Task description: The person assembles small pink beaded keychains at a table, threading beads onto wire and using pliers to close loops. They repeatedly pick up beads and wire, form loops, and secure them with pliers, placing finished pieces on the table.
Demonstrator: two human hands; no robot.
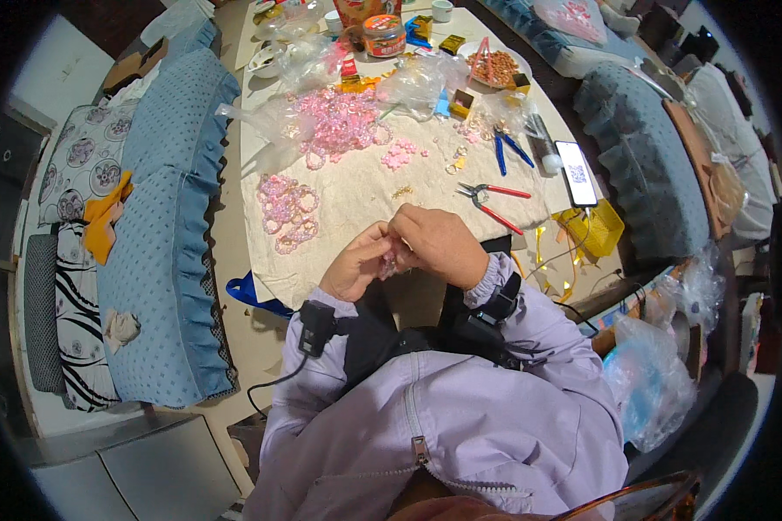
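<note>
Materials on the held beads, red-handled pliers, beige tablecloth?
Held beads: likely plastic or glass; translucent pinkish with glints, partly hidden, so unsettled.
Red-handled pliers: probably steel jaws, from the grey metallic look; solid-red handles look plastic- or rubber-coated.
Beige tablecloth: apparently woven fabric, perhaps cotton or linen; matte, softly wrinkled.

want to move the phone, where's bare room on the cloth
The barest cloth lies between the bead bracelets and the gold bits, beyond the left hand. A smaller patch separates the gold bits from the red-handled pliers. Plastic bags crowd the far end.
</note>
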